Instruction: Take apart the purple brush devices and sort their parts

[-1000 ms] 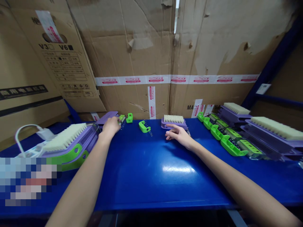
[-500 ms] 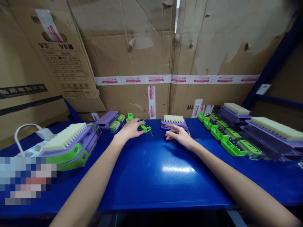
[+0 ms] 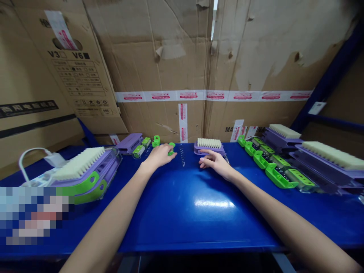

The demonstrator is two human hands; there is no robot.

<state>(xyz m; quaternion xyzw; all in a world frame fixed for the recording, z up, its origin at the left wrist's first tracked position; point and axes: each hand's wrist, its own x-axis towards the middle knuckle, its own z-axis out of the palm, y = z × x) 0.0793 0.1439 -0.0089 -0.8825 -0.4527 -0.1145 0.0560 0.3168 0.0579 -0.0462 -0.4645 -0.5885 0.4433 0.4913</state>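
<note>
A curved green plastic handle piece (image 3: 171, 149) lies mostly under my left hand (image 3: 159, 156), whose fingers are closed round it on the tabletop. Just right of that hand is a row of small metal springs (image 3: 182, 156). Another green piece (image 3: 156, 141) sits behind the hand, and green-topped clear blocks (image 3: 139, 151) are to its left. My right hand (image 3: 214, 162) hovers low over the table, empty, index finger and thumb apart. Right behind it is a purple brush (image 3: 209, 145) with cream bristles facing up; the hand partly covers its front.
On the right stand green handle pieces (image 3: 280, 177), clear blocks (image 3: 301, 179) and purple brushes (image 3: 332, 155). At left are an assembled purple-green brush (image 3: 85, 170), a purple body (image 3: 129, 143) and a white plug with cable (image 3: 55, 159). Cardboard (image 3: 159, 68) walls the back of the blue table (image 3: 182, 220).
My left hand has drawn the green handle piece slightly left, so more of the spring row shows. My right hand has stayed almost still.
</note>
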